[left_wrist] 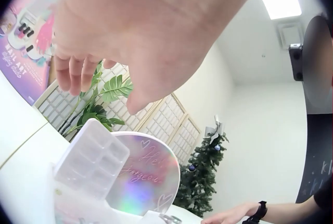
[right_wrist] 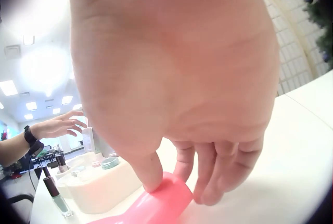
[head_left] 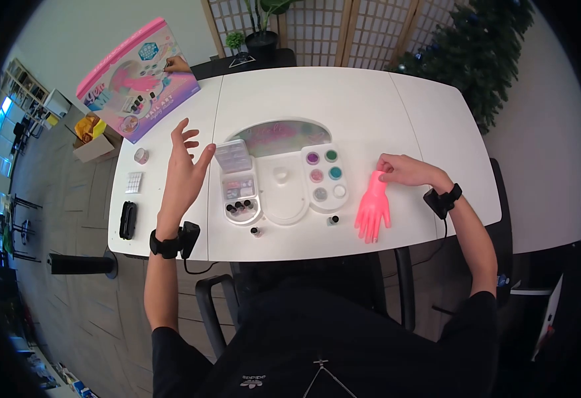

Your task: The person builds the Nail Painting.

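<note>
A pink plastic model hand lies on the table at the right, its fingers toward the person. My right hand pinches its wrist end, thumb on one side and fingertips by the other, as the right wrist view shows up close. Raised left of the white nail art station, my left hand holds nothing, its fingers spread and loosely bent. Beside its thumb stands the station's raised clear compartment lid. Small dark-capped polish bottles sit in the station's left tray, and round pots fill its right tray.
One loose polish bottle stands before the station, another bottle near the model hand. At the left are a black case, a white gridded sheet and a small jar. The nail art box stands at the back left.
</note>
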Action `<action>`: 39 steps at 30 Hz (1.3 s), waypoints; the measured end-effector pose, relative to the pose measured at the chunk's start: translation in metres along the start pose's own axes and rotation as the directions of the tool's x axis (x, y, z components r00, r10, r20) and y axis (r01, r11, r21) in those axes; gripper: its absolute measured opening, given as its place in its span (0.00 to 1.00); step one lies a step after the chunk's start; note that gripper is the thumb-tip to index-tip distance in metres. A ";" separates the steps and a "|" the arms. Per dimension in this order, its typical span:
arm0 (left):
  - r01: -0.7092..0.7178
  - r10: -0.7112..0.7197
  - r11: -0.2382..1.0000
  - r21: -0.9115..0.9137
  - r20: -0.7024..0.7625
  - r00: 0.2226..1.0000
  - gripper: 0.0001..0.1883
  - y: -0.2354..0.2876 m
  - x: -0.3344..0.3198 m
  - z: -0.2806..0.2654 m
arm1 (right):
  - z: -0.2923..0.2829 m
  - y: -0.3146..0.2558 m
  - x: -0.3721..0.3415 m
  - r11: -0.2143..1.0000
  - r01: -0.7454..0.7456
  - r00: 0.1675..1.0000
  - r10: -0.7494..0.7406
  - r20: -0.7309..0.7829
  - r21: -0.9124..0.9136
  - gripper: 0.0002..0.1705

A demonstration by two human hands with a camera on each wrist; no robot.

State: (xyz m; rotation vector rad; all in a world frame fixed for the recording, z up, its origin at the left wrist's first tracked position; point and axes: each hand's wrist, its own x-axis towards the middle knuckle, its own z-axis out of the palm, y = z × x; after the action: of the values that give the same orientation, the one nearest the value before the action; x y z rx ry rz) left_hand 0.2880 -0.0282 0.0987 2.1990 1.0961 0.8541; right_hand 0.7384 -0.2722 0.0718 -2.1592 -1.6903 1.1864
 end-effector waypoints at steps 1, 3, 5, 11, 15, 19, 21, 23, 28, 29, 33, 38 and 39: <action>-0.017 0.017 0.999 -0.029 0.004 1.000 0.38 0.002 0.000 0.000 | 0.000 0.003 0.002 0.999 0.018 1.000 -0.018 -0.003 0.040 0.19; -0.029 0.032 0.995 -0.093 0.027 0.999 0.34 0.009 0.000 -0.002 | -0.004 0.008 0.003 0.992 0.068 0.998 -0.067 -0.013 0.103 0.18; -0.020 0.031 0.987 -0.158 0.064 0.997 0.28 0.021 -0.002 -0.004 | -0.015 0.009 0.004 0.979 0.134 0.991 -0.131 -0.030 0.153 0.18; -0.068 0.102 0.984 -0.163 0.214 0.971 0.13 0.061 -0.007 -0.006 | -0.064 -0.066 -0.008 0.959 0.206 0.977 -0.192 -0.090 0.193 0.17; -0.032 0.128 0.979 -0.199 0.491 0.862 0.15 0.092 -0.007 0.009 | -0.050 -0.141 0.005 0.910 0.352 0.932 -0.320 -0.170 0.221 0.15; -0.001 0.170 0.957 -0.289 0.562 0.809 0.18 0.088 -0.006 0.036 | -0.017 -0.181 0.033 0.839 0.468 0.881 -0.418 -0.223 0.275 0.17; 0.100 0.151 0.938 -0.331 0.650 0.744 0.20 0.086 0.005 0.036 | 0.000 -0.185 0.048 0.836 0.476 0.877 -0.427 -0.221 0.272 0.17; 0.168 0.137 0.918 -0.359 0.686 0.715 0.19 0.068 0.012 0.042 | 0.010 -0.193 0.052 0.851 0.450 0.888 -0.397 -0.231 0.269 0.18; 0.273 0.054 0.895 -0.352 0.693 0.719 0.15 0.040 0.018 0.050 | 0.029 -0.190 0.056 0.919 0.394 0.843 -0.353 -0.406 0.021 0.27; 0.283 0.031 0.899 -0.334 0.694 0.720 0.15 0.036 0.018 0.051 | 0.030 -0.188 0.053 0.939 0.342 0.883 -0.306 -0.356 0.041 0.27; 0.348 -0.026 0.881 -0.321 0.701 0.712 0.15 0.026 0.018 0.060 | 0.032 -0.185 0.054 0.975 0.216 0.969 -0.208 -0.130 0.053 0.27; 0.263 -0.034 0.925 -0.276 0.627 0.779 0.17 0.023 0.019 0.072 | 0.049 -0.176 0.074 0.965 0.262 0.954 -0.257 -0.153 0.015 0.25; 0.212 -0.030 0.950 -0.230 0.607 0.794 0.17 0.023 0.019 0.073 | 0.048 -0.178 0.075 0.969 0.245 0.961 -0.238 -0.143 0.030 0.25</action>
State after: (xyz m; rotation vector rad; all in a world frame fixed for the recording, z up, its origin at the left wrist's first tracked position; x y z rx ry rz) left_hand 0.3617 -0.0371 0.0726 1.9145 0.7279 0.1958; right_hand 0.5769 -0.1598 0.1026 -1.8931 -1.7839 0.9774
